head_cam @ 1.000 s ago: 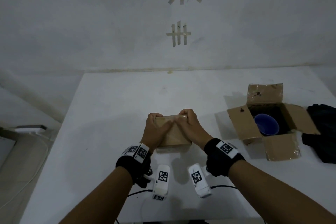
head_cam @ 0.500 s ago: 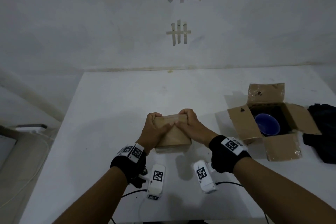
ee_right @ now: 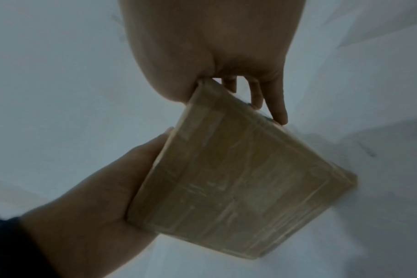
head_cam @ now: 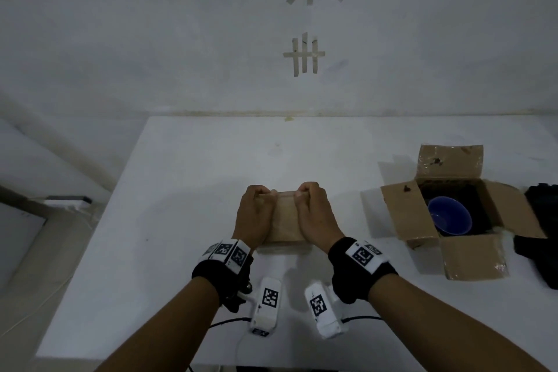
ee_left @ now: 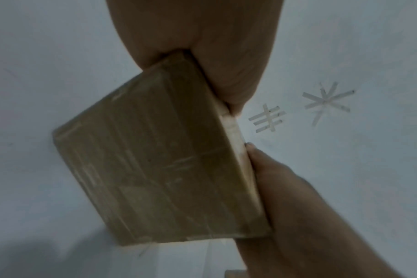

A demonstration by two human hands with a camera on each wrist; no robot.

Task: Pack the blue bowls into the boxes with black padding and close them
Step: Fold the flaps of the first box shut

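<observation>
A small closed cardboard box (head_cam: 285,217) sits near the middle of the white table (head_cam: 187,178), with tape across its sides (ee_left: 160,169) (ee_right: 238,178). My left hand (head_cam: 255,214) grips its left side and my right hand (head_cam: 312,213) grips its right side, fingers curled over the far top edge. To the right stands a second cardboard box (head_cam: 401,214) with all flaps open. A blue bowl (head_cam: 450,216) lies inside it on black padding (head_cam: 480,205). What the closed box holds is hidden.
A heap of black padding (head_cam: 540,238) lies at the table's right edge beside the open box. Tape marks (head_cam: 305,54) are stuck on the wall behind. A shelf with a white slab (head_cam: 68,201) stands low on the left.
My hands have shifted on the closed box from lying diagonally across its top to holding its two sides. The box has turned slightly. The open box has not moved.
</observation>
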